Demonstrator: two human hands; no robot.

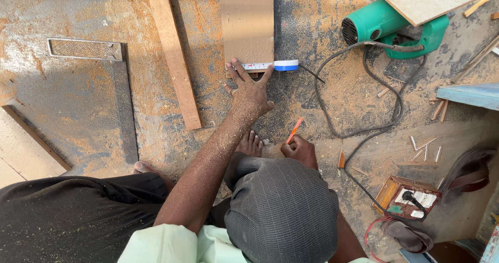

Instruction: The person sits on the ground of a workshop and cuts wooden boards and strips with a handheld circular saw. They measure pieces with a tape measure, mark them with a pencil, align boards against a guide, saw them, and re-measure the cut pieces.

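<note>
Sawdust-covered floor (pixel 78 102). Left hand (pixel 250 94): fingers spread flat, pinning tape measure (pixel 270 65) across the near end of 1 board (pixel 247 21). Right hand (pixel 299 149): fingers clamped on orange pencil (pixel 294 129), tip probably off the floor. Green power tool (pixel 387 26) well apart, cable (pixel 364 102) trailing.

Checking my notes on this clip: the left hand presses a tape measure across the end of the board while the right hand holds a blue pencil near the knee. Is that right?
Not quite. In the head view the pencil in the right hand is orange, not blue. The rest stands: the left hand presses the tape measure across the end of the board.
</note>
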